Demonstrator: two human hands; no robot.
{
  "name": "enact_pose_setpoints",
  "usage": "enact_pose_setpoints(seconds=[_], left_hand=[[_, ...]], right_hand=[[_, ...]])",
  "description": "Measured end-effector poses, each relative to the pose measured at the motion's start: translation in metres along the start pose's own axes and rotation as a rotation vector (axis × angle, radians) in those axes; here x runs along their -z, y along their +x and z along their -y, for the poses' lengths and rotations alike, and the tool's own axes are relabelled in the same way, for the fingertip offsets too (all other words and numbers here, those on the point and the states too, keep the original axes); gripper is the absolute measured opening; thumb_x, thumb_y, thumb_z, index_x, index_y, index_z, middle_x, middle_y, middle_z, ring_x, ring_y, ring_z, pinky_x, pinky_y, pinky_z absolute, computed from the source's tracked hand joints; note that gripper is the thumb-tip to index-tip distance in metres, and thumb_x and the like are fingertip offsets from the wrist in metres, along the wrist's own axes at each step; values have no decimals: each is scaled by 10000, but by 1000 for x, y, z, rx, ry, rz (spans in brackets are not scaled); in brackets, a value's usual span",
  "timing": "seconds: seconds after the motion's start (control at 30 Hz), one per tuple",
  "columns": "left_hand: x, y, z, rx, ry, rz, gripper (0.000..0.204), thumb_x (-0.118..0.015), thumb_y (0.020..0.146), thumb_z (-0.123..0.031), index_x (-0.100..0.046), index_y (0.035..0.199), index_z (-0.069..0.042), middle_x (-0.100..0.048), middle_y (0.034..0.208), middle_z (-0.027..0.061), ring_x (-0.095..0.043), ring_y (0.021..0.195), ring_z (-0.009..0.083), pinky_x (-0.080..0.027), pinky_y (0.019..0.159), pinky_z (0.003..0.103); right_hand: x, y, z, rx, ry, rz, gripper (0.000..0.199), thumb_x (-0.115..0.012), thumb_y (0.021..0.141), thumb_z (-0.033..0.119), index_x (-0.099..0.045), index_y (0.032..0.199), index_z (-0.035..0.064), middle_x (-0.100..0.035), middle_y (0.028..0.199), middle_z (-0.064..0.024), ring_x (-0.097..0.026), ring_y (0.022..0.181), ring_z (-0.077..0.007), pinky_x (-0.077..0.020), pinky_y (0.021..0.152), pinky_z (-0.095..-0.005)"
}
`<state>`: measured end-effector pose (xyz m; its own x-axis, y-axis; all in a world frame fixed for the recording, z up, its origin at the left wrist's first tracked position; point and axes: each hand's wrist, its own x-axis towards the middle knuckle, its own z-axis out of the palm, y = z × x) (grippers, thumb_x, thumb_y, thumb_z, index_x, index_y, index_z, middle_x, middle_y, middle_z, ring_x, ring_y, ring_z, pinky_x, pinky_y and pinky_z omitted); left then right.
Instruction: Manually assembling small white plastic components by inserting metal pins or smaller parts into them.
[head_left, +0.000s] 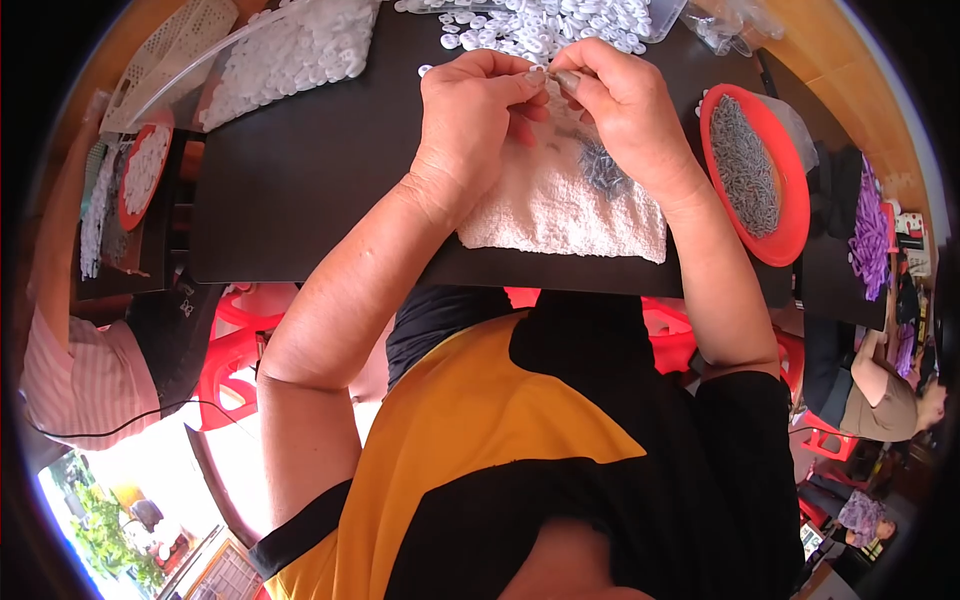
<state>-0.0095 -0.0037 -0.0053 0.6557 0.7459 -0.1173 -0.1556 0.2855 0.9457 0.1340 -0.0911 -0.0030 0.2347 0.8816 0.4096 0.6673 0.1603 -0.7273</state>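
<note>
Above the far edge of a cream towel [560, 225], my two hands meet fingertip to fingertip. My left hand [465, 120] is closed in a pinch on a small white plastic piece [538, 70], mostly covered by the fingers. Thumb and forefinger of my right hand [632, 115] press together against it; whatever they grip is too small to make out. On the towel, beside my right wrist, lies a little heap of thin grey metal pieces [603, 170]. Just beyond the hands spreads a loose pile of round white plastic pieces [540, 30].
A red bowl [790, 215] of grey metal pieces stands to the right. At the far left, a clear bag [300, 65] bulges with white pieces. Purple pieces [870, 235] lie farther right. Other people sit on both sides, one with a striped sleeve [85, 385].
</note>
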Motion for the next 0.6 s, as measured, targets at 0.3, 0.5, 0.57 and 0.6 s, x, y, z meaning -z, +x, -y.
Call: enact_pose_setpoints(seconds=[0.3, 0.5, 0.57, 0.6], left_hand=[[0, 1, 1, -11, -14, 12, 125, -628, 883, -45, -623, 963, 51, -661, 817, 116, -634, 688, 173, -483, 578, 270], [-1, 3, 2, -13, 11, -5, 112, -627, 881, -37, -627, 947, 54, -659, 802, 114, -631, 669, 166, -487, 571, 263], [-2, 2, 1, -16, 13, 2, 109, -625, 882, -36, -628, 942, 54, -659, 801, 113, -631, 668, 165, -487, 569, 263], [-2, 1, 1, -17, 15, 8, 106, -623, 882, -35, -629, 937, 55, -658, 799, 112, -630, 667, 163, -488, 567, 262]], right_hand=[[-2, 2, -3, 175, -206, -122, 140, -548, 834, -6, -594, 961, 31, -656, 836, -157, -649, 795, -340, -513, 695, -394], [-3, 0, -5, 258, -379, -117, 154, -554, 819, 4, -561, 968, 45, -653, 879, -133, -652, 796, -334, -516, 668, -414], [-2, 0, -5, 293, -441, -118, 158, -560, 811, 6, -554, 963, 45, -651, 885, -122, -651, 785, -330, -516, 659, -414], [-2, 0, -5, 293, -441, -118, 158, -560, 811, 6, -554, 963, 45, -651, 885, -122, -651, 785, -330, -516, 659, -414]])
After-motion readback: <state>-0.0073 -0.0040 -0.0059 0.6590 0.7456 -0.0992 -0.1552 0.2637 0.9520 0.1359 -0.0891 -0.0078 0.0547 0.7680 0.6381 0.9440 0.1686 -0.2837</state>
